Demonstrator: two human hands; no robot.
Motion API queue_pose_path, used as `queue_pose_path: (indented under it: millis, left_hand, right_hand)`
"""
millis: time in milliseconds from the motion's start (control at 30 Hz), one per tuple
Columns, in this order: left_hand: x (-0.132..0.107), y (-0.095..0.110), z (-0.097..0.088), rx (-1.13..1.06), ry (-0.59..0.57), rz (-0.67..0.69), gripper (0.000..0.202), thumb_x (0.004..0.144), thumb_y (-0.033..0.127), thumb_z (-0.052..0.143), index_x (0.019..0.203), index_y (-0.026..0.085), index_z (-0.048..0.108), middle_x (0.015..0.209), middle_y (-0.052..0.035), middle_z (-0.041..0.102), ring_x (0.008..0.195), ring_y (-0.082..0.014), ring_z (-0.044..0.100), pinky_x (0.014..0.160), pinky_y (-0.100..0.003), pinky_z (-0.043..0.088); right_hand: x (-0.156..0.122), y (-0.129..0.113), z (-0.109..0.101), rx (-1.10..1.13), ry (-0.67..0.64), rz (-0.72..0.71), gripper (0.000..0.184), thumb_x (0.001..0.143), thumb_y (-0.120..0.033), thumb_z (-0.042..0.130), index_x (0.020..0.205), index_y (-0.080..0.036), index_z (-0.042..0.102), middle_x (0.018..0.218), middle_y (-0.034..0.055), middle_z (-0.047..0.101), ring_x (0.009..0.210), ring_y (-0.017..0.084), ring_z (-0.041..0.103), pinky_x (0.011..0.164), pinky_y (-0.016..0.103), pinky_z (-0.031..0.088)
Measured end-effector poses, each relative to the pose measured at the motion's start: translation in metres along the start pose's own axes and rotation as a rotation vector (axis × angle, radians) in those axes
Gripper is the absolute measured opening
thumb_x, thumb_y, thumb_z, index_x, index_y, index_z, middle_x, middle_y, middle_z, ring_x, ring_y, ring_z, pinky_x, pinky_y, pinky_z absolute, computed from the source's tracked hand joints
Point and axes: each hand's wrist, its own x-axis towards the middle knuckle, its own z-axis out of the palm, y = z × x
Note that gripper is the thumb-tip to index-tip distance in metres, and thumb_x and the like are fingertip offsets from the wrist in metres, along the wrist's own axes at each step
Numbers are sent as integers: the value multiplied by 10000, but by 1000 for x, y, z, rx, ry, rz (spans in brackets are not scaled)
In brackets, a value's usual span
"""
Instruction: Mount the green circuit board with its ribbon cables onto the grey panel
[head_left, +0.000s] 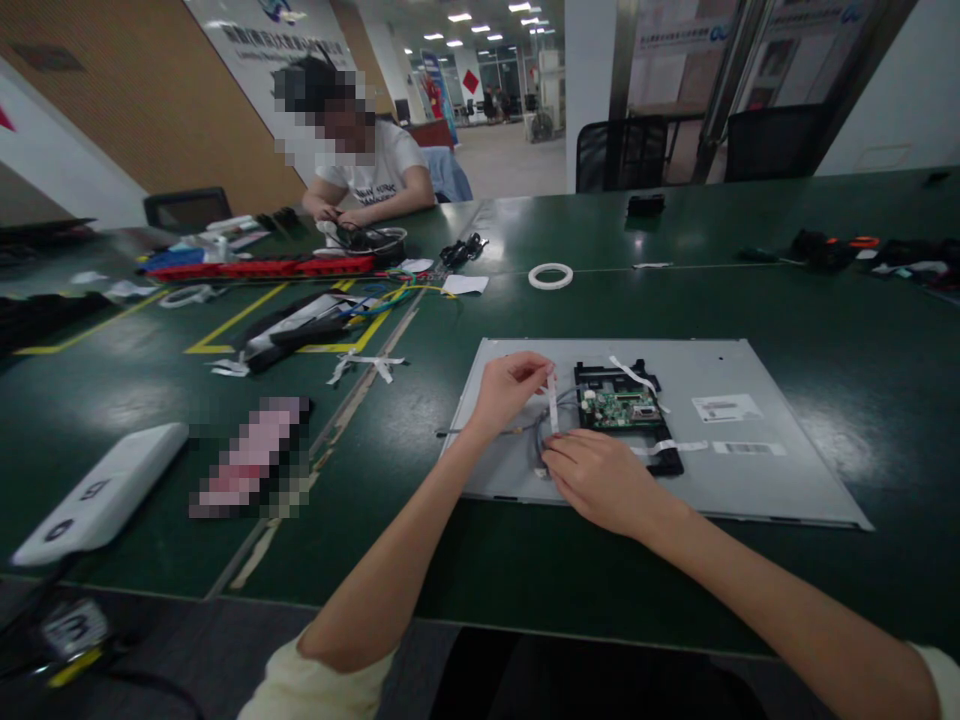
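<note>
Between my two hands stretches a short strip of white tape (553, 402). My left hand (512, 392) pinches its upper end, while the fingers of my right hand (600, 475) close on the lower end. Grey cable (538, 440) loops beneath the strip. Both hands are over a flat silver panel (720, 365) lying on the table. Just right of my left hand, a black bracket (670, 462) with a green circuit board (619, 408) sits on the panel. Other tape strips (686, 446) cross the bracket's edges.
A tape roll (550, 277) lies beyond the panel on the green table (420, 540). To the left are tape scraps (367, 365), a blurred pink item (255, 455) and a white power bank (105, 490). Across the table, a person (375, 180) handles cables.
</note>
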Motion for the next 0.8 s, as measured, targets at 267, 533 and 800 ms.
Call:
queue_pose_path:
  millis: [267,533,800]
  left_hand:
    - [-2,4,-1,43,-32,-22,256,759,312,640,941,133,640,792,-47,665,645,-123,640,571,-228,553]
    - [-4,13,0,114,-37,-75,257,729,308,667,917,138,621,825,-41,664,570,-116,641,513,-218,540]
    - [-3,1,-1,467,7,84,126,792,250,593,878,184,657,798,-22,705,752,-151,664,678,-248,513]
  right_hand:
    - [0,0,0,-1,14,-3,187,868,-127,469,964,-119,629,1045,117,640,1001,192,580,943,346,426]
    - [-1,-1,1,-7,7,-5,188,864,-124,466,957,-121,630,1062,116,634,1011,202,576,932,357,436]
    - [0,0,1,4,7,-7,181,860,-123,473,959,-124,625,1047,123,639,996,197,586,926,361,442]
